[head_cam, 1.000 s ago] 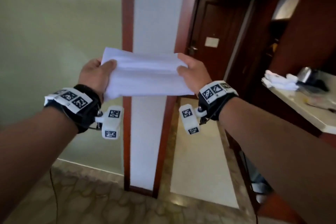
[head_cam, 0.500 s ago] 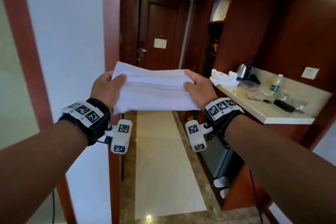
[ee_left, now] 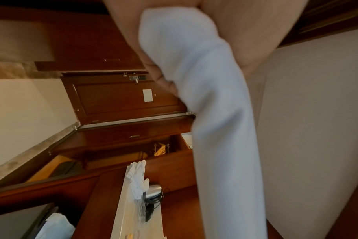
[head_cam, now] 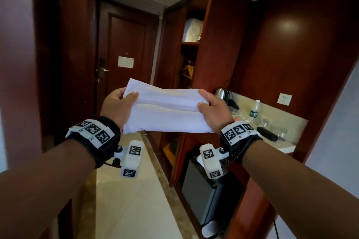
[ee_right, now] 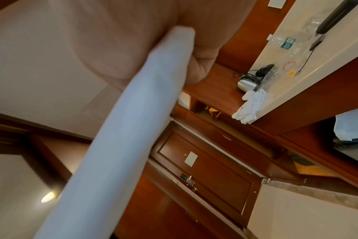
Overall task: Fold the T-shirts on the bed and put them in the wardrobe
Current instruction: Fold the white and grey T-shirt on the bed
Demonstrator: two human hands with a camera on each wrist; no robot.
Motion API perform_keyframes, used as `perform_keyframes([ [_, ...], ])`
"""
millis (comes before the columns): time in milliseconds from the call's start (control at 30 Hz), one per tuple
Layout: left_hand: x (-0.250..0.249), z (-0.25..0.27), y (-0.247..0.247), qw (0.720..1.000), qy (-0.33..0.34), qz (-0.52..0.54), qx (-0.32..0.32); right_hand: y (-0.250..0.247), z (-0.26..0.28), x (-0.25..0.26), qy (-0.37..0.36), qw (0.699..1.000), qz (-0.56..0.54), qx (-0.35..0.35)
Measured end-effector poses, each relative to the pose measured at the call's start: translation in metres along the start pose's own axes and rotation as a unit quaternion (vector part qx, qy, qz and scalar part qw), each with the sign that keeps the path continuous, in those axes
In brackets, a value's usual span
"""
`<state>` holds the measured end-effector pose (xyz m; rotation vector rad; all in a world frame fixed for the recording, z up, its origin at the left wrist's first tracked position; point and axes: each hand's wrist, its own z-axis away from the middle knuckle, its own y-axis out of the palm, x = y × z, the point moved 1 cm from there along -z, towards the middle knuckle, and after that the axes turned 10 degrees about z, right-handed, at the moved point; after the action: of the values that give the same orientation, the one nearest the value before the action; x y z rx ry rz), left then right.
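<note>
One white T-shirt [head_cam: 167,111] is folded and carried in the air, its ends pinched by left hand [head_cam: 116,105] and right hand [head_cam: 214,111], short of the open wardrobe [head_cam: 191,60]; stowing remains.

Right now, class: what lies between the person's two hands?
In the head view, the folded white T-shirt spans the gap, gripped by left hand and right hand.

Open wardrobe [head_cam: 191,60] ahead, counter [head_cam: 279,141] right, corridor free

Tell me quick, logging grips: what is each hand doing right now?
Left hand: closed, gripping the left end of the folded white T-shirt.
Right hand: closed, gripping its right end.
</note>
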<state>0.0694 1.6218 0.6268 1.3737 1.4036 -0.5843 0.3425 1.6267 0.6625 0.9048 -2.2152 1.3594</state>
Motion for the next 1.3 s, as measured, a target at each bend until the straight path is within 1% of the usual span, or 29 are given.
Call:
perform_keyframes([
  [133, 0.029, -0.046, 0.031, 1.000, -0.013, 0.022, 0.018, 0.008, -0.041, -0.030, 0.023, 1.000, 0.001, -0.021],
  [267, 0.059, -0.100, 0.057, 0.999, -0.021, 0.025, 0.024, 0.021, -0.097, -0.062, 0.022, 0.999, 0.011, -0.022],
  [433, 0.098, -0.185, 0.095, 1.000, -0.012, 0.020, 0.014, 0.044, -0.194, -0.105, 0.010, 1.000, 0.005, -0.015],
  [533, 0.117, -0.243, 0.124, 1.000, -0.012, 0.024, 0.011, 0.048, -0.262, -0.125, -0.008, 1.000, 0.005, -0.018],
  [633, 0.134, -0.298, 0.147, 0.999, 0.007, 0.032, 0.006, 0.056, -0.328, -0.142, -0.033, 0.999, 0.009, -0.024],
  [800, 0.179, -0.388, 0.166, 0.999, 0.016, 0.036, -0.013, 0.095, -0.425, -0.179, -0.050, 0.998, -0.029, -0.011],
  [967, 0.232, -0.491, 0.181, 0.999, 0.029, 0.038, -0.002, 0.142, -0.523, -0.217, -0.063, 0.997, -0.035, -0.008],
  [1100, 0.275, -0.587, 0.190, 0.998, 0.046, 0.042, 0.016, 0.180, -0.601, -0.239, -0.061, 0.997, -0.029, -0.031],
  [1233, 0.303, -0.679, 0.207, 0.997, 0.043, 0.052, 0.044, 0.203, -0.678, -0.246, -0.052, 0.998, -0.010, -0.041],
  [1300, 0.314, -0.720, 0.216, 0.996, 0.044, 0.061, 0.056, 0.211, -0.714, -0.247, -0.060, 0.996, -0.002, -0.060],
])
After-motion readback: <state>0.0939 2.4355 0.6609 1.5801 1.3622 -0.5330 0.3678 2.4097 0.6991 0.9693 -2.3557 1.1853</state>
